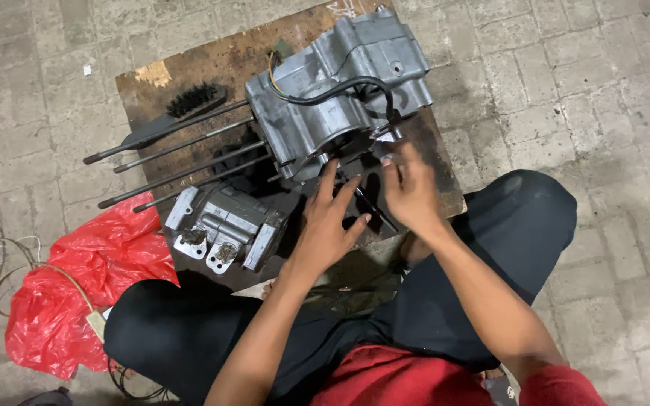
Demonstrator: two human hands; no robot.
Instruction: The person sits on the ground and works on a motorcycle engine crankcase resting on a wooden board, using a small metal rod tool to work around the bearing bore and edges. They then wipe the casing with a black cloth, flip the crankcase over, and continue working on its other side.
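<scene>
A crumpled red plastic bag lies on the paved floor at the left, beside the seated person's knee and just below the wooden board's corner. A small beige tag rests against its lower edge, its face unreadable.

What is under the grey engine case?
The engine case rests on a dark, stained wooden board, itself on paving. The board directly beneath is covered; both hands hide its near edge.
</scene>
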